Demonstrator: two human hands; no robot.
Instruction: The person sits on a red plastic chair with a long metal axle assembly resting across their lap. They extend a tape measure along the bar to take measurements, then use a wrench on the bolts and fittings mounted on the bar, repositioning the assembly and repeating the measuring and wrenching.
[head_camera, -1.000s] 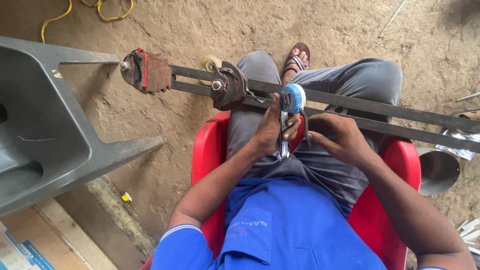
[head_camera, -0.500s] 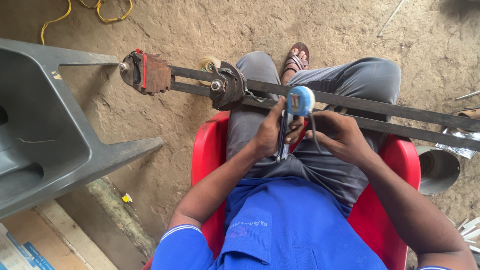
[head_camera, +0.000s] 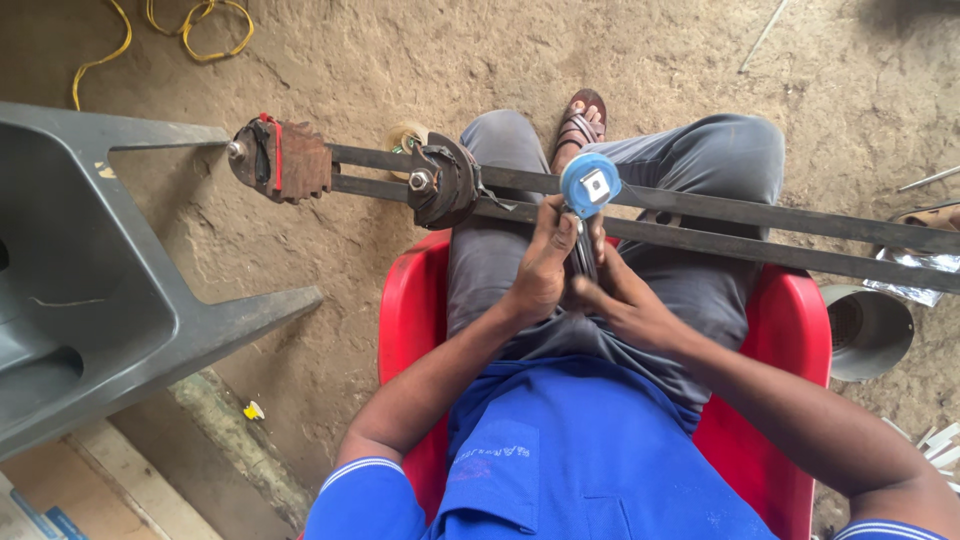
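I sit on a red plastic chair (head_camera: 405, 320) with a long dark metal clamp bar (head_camera: 760, 225) lying across my lap. My left hand (head_camera: 540, 270) grips a tool with a round blue head (head_camera: 590, 183) by its dark shaft, just in front of the bar. My right hand (head_camera: 620, 305) touches the lower part of the same shaft, fingers curled against it. Left of my hands, a dark sliding clamp jaw (head_camera: 445, 182) sits on the bar, and a rusty brown end block with a red band (head_camera: 285, 158) caps the bar's left end.
A grey plastic chair (head_camera: 90, 280) lies tipped over at the left. Yellow cable (head_camera: 190, 20) curls on the dirt floor at the top. A round metal bowl (head_camera: 865, 330) rests at the right beside the red chair. My sandalled foot (head_camera: 580, 120) shows beyond the bar.
The blue-headed tool has shifted slightly right and up over the bar. My right hand has slid in closer, onto the tool's shaft beneath my left hand.
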